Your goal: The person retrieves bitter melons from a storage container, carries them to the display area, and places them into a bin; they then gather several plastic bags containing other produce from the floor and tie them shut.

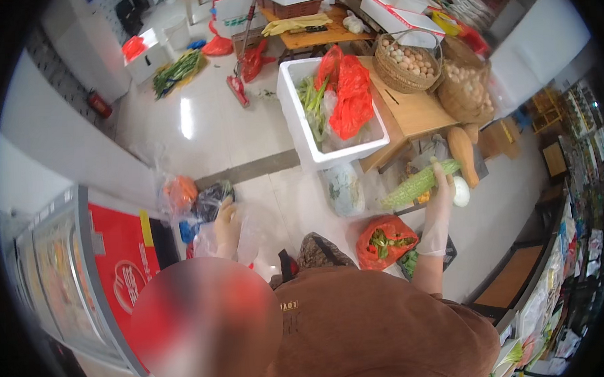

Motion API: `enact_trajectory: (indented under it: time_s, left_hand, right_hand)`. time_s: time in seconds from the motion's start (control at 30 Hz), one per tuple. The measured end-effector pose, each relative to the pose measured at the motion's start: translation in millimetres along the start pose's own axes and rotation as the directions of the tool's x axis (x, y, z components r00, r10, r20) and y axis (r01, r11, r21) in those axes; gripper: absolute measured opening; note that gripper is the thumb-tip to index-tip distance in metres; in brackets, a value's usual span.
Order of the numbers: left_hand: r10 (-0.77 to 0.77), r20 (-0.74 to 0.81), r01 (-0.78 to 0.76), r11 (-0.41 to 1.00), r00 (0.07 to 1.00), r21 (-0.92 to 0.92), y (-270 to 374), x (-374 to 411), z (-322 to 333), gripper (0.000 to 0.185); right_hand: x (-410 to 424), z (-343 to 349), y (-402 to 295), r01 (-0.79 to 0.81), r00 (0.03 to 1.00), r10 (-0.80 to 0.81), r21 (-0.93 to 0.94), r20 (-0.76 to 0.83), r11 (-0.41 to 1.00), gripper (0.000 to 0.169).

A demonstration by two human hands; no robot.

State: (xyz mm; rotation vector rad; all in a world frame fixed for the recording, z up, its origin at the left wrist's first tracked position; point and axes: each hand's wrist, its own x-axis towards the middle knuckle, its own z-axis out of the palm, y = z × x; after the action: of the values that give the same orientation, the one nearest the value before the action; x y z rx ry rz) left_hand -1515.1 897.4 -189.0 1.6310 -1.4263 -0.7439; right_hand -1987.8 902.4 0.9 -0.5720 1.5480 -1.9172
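Note:
My right hand [441, 185], in a clear glove, is closed around a long pale green bitter melon [412, 187] held out to the right. A white round vegetable [461, 191] and a tan butternut-type squash [462, 153] lie just beyond that hand. On the left, my gloved left hand [226, 227] is raised by a clear plastic bag [248, 231]; blur hides whether the fingers grip it. Beside it are a black plastic bag [212, 200] and a clear bag with orange contents [181, 191]. A red bag of leafy greens [385, 241] stands in front of me.
A white foam box [308, 155] with green stalks and red bags stands ahead, against a wooden table [420, 110]. An egg basket [403, 83] sits on that table. A red-sided freezer [118, 267] borders the left; shelves [563, 278] line the right. A mop [237, 90] stands farther off.

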Motion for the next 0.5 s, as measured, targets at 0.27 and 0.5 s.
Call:
enact_trajectory:
  time_s: [0.27, 0.5]
  left_hand:
    - [0.628, 0.101, -0.614, 0.777, 0.771, -0.14, 209, 362, 124, 0.017]
    - [0.963, 0.179, -0.969, 0.222, 0.201, -0.106, 353, 603, 268, 0.016]
  right_hand:
    - [139, 111, 50, -0.068, 0.996, 0.07, 0.024, -0.063, 0.997, 0.028]
    - [310, 267, 142, -0.01, 0.991, 0.035, 0.194, -0.129, 0.981, 0.03]
